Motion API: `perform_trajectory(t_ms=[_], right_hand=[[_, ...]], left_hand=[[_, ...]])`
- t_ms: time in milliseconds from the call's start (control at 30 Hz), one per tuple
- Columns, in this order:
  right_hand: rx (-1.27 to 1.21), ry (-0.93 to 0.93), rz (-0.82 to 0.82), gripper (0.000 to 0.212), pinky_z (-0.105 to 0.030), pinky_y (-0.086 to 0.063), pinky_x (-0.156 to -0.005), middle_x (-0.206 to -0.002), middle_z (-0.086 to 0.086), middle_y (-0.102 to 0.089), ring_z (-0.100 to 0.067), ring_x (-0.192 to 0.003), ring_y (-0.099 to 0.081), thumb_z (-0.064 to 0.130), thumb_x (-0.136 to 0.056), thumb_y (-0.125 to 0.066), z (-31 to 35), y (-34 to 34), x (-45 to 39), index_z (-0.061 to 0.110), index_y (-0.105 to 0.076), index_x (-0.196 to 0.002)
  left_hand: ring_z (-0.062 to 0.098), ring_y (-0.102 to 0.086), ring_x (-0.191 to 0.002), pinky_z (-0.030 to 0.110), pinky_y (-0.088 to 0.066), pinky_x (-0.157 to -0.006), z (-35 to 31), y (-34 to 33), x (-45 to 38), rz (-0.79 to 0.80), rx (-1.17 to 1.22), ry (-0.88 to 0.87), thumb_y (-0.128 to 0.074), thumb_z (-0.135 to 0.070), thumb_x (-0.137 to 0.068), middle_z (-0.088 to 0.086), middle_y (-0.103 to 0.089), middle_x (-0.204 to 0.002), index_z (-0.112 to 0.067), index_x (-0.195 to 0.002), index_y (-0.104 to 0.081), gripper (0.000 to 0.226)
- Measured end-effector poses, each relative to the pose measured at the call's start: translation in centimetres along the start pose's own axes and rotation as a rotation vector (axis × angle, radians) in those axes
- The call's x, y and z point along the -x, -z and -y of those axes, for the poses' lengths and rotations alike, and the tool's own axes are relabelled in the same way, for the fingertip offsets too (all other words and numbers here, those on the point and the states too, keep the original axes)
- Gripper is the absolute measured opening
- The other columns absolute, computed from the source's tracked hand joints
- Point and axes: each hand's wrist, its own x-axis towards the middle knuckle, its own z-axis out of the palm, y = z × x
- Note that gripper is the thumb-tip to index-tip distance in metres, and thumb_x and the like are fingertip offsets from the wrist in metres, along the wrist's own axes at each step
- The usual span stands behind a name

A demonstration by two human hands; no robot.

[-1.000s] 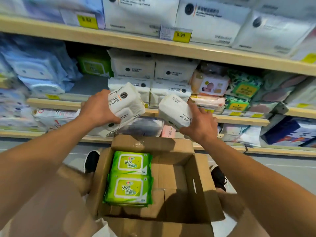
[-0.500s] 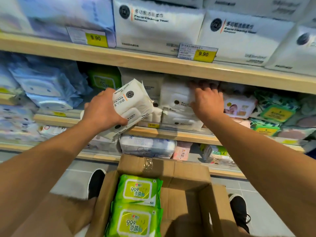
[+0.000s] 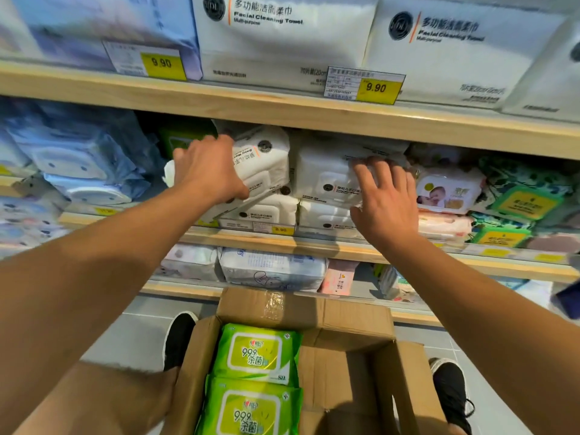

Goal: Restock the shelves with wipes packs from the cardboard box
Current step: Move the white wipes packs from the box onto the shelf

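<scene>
Inside the brown cardboard box (image 3: 345, 312) lie two bright green wipes packs (image 3: 255, 353) with yellow-green labels, above it white packs (image 3: 263, 155) on pale wooden shelves (image 3: 282, 111) bearing yellow price tags (image 3: 378, 87).

Narrow gap (image 3: 345, 135) above stacked white packs (image 3: 326, 180)

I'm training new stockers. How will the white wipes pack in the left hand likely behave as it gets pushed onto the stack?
The white wipes pack probably gives rather than staying stiff: its film wrapper looks puffy and creased where the left hand grips it. It sits tilted on the shelved packs, so it may slide or tip until squared. Glossy film suggests some slipperiness.
</scene>
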Motion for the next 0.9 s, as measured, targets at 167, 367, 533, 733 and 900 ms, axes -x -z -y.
perform_trajectory(t_ms=[167, 367, 533, 733, 900], right_hand=[[-0.01, -0.048, 0.039, 0.076, -0.049, -0.026, -0.11, -0.138, -0.011, -0.041, -0.037, -0.125, -0.034, 0.029, -0.077, -0.071, -0.6, -0.9, 0.5, 0.023, -0.034, -0.143], [-0.031, -0.108, 0.079, 0.082, -0.05, -0.017, -0.116, -0.138, -0.012, -0.035, -0.038, -0.132, -0.025, 0.027, -0.074, -0.07, 0.1, -1.6, 0.6, 0.023, -0.027, -0.143], [-0.051, -0.109, 0.079, 0.085, -0.049, -0.016, -0.117, -0.142, -0.01, -0.032, -0.037, -0.135, -0.022, 0.027, -0.073, -0.07, 0.2, -1.4, 0.6, 0.024, -0.025, -0.145], [-0.072, -0.115, 0.093, 0.087, -0.05, -0.01, -0.119, -0.147, -0.009, -0.029, -0.037, -0.14, -0.016, 0.026, -0.076, -0.069, 0.5, -1.1, 0.7, 0.025, -0.019, -0.148], [-0.086, -0.11, 0.104, 0.085, -0.05, -0.007, -0.119, -0.149, -0.009, -0.027, -0.037, -0.141, -0.015, 0.027, -0.076, -0.069, 1.4, 0.3, 1.1, 0.022, -0.024, -0.148]], left_hand=[[0.025, -0.05, -0.075, 0.038, -0.031, -0.078, -4.4, -0.7, -2.1, 0.099, -0.045, -0.03, -0.083, -0.041, -0.06, 0.0, -0.051, -0.065, -0.019, -0.061, -0.053, 0.037], [0.028, -0.051, -0.082, 0.036, -0.039, -0.077, -4.3, -2.8, -3.6, 0.177, -0.091, -0.013, -0.079, -0.046, -0.064, 0.003, -0.05, -0.07, -0.015, -0.073, -0.061, 0.038], [0.029, -0.055, -0.102, 0.038, -0.038, -0.081, -4.4, -3.1, -4.3, 0.2, -0.166, -0.059, -0.079, -0.051, -0.065, 0.004, -0.058, -0.099, -0.026, -0.119, -0.06, 0.062], [0.036, -0.041, -0.124, 0.053, -0.026, -0.11, -4.2, -4.3, -4.7, 0.112, -0.144, -0.134, -0.081, -0.036, -0.065, 0.01, -0.049, -0.129, -0.033, -0.141, -0.035, 0.089], [0.033, -0.046, -0.12, 0.055, -0.024, -0.11, -3.9, -3.6, -3.1, 0.065, -0.148, -0.163, -0.073, -0.05, -0.072, 0.009, -0.054, -0.122, -0.024, -0.133, -0.046, 0.072]])
